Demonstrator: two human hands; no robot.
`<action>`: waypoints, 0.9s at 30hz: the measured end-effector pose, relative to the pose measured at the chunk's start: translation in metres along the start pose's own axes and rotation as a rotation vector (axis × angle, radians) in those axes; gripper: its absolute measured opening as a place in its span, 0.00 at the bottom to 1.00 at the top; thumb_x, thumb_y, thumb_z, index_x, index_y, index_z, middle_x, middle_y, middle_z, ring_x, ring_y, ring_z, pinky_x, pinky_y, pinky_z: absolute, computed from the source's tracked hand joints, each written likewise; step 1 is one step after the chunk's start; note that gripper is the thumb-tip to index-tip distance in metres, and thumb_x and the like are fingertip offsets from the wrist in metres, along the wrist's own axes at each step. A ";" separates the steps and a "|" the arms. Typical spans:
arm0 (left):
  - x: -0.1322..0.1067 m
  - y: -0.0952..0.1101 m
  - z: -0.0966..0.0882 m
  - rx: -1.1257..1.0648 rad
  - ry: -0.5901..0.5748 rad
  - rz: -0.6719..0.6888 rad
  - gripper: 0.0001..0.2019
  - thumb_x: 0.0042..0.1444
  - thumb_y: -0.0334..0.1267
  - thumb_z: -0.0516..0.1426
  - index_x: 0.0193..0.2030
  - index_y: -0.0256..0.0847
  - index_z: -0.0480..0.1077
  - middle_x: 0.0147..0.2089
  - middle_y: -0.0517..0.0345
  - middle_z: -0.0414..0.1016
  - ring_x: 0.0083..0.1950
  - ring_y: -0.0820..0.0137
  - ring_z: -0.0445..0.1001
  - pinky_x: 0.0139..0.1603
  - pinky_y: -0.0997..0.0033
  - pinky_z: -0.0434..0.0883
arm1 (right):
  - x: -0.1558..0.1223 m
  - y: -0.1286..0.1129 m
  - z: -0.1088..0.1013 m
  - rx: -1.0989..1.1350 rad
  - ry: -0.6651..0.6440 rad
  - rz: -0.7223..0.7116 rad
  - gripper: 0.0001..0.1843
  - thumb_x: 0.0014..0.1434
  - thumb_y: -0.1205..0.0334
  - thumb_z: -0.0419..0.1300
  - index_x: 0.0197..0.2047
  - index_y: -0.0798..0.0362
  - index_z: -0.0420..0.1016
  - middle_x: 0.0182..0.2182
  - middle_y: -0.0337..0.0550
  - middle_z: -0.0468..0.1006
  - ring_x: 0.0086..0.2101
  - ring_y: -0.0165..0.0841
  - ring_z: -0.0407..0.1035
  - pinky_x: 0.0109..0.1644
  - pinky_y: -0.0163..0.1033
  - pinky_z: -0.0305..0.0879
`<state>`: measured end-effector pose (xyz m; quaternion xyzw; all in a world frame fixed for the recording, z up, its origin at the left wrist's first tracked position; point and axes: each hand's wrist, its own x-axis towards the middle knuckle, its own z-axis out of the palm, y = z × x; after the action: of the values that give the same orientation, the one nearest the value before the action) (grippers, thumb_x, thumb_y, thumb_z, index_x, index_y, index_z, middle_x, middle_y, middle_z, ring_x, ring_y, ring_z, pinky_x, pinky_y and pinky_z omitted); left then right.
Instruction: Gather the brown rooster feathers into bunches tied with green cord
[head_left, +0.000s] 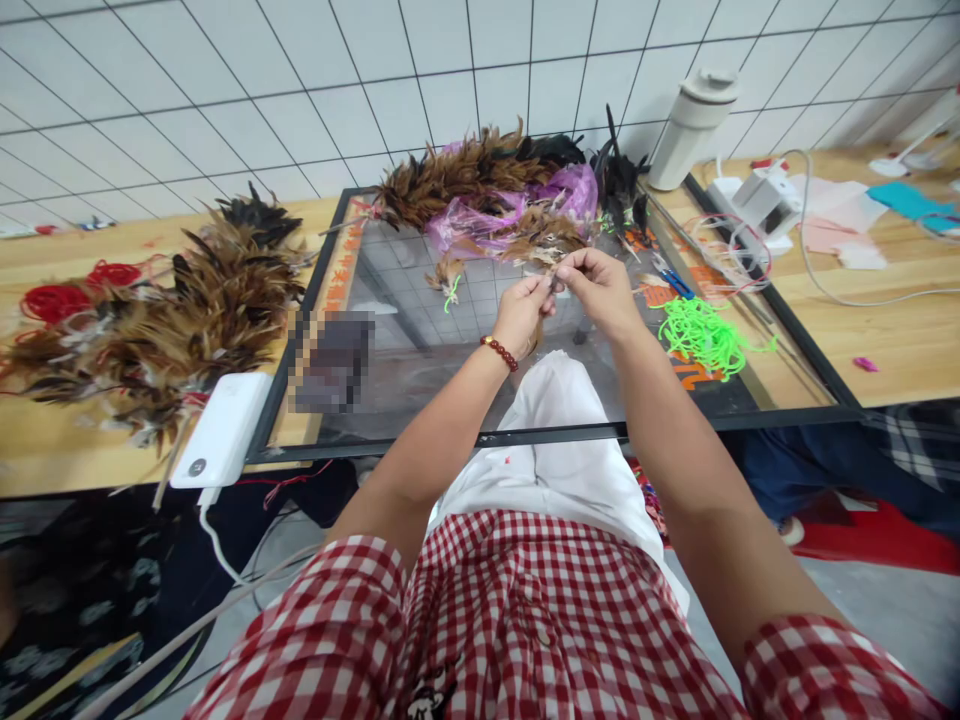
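Note:
My left hand [523,312] and my right hand [600,290] meet above the glass panel, fingertips pinched close together. Brown feather tips [535,338] show under the left palm, held by that hand. Whatever lies between the right fingertips is too small to make out. Just beyond the hands are loose brown feathers [544,235] on a crumpled purple plastic bag [480,222]. A small feather bunch [445,272] tied with green cord lies left of them. To the right sit a heap of bright green cord [705,338] and blue-handled snips [675,280].
The black-framed glass panel [442,452] covers the table's middle. A long brown feather garland [457,180] and black feathers [621,180] line the back, beside a white tumbler [690,130]. Feather garlands [217,300], red cord [56,300] and a white power bank [223,430] lie left.

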<state>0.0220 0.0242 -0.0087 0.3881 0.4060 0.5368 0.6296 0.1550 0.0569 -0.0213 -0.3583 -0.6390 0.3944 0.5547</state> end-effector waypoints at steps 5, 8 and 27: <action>-0.002 0.002 0.001 -0.077 -0.004 -0.021 0.16 0.67 0.34 0.59 0.25 0.37 0.67 0.21 0.68 0.59 0.22 0.83 0.59 0.29 0.81 0.62 | 0.002 0.006 -0.005 -0.005 0.081 0.065 0.26 0.53 0.34 0.70 0.41 0.47 0.77 0.31 0.38 0.75 0.31 0.29 0.68 0.33 0.37 0.66; -0.004 0.005 0.002 -0.160 -0.032 -0.051 0.17 0.68 0.34 0.57 0.26 0.37 0.66 0.23 0.67 0.61 0.22 0.84 0.58 0.28 0.81 0.62 | 0.001 0.000 -0.005 0.090 -0.005 0.151 0.32 0.50 0.31 0.71 0.46 0.47 0.80 0.29 0.36 0.74 0.27 0.28 0.65 0.29 0.36 0.64; -0.003 0.001 -0.002 -0.001 -0.050 -0.057 0.19 0.62 0.42 0.64 0.25 0.38 0.65 0.20 0.69 0.54 0.21 0.83 0.52 0.29 0.80 0.63 | 0.000 -0.008 0.006 0.130 0.103 0.153 0.19 0.47 0.48 0.76 0.30 0.50 0.74 0.27 0.37 0.73 0.28 0.28 0.65 0.33 0.37 0.63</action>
<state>0.0199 0.0214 -0.0086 0.3895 0.4008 0.5090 0.6546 0.1487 0.0529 -0.0142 -0.3890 -0.5534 0.4573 0.5773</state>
